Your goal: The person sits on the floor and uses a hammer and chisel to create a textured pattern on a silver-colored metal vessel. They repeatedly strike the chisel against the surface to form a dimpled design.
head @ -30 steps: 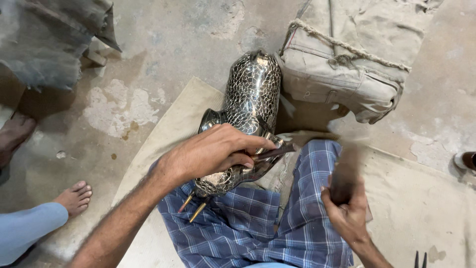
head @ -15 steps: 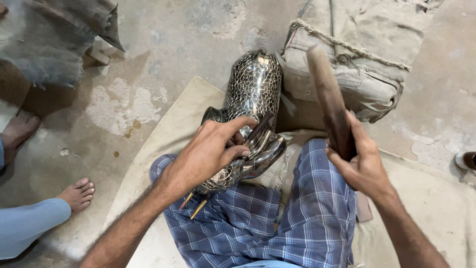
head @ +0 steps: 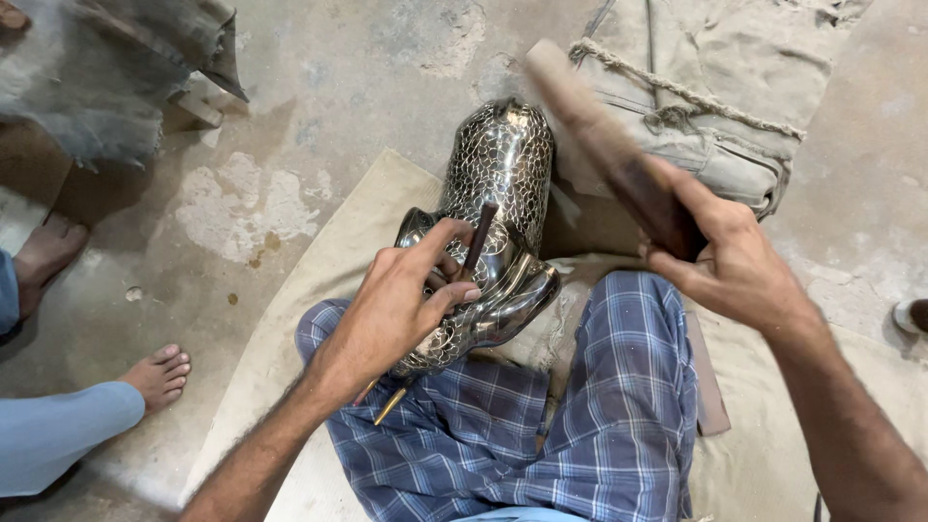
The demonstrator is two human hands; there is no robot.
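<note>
The fingers [head: 437, 259] of the left hand [head: 391, 314] pinch a slim dark punch [head: 478, 238], its tip set against the patterned metal figure [head: 498, 184], thumb and forefinger clamped so the tool stands steady at a slant. The rest of that hand rests on the figure's flank, probably to stop it rolling. Across from it, the right hand [head: 735, 266] is wrapped tight on the handle of a wooden mallet [head: 604, 145], raised above the punch and blurred, head angled toward the tool's top. The figure lies propped against the person's knee, on the blue checked cloth [head: 599, 425] of the lap, its head end toward a tied canvas sack [head: 735, 87]; that cradle seems to keep the work close and braced. Under it spreads a pale mat [head: 319, 300] on the concrete floor [head: 319, 106]. At left, another person's bare foot [head: 159, 372] waits nearby.
</note>
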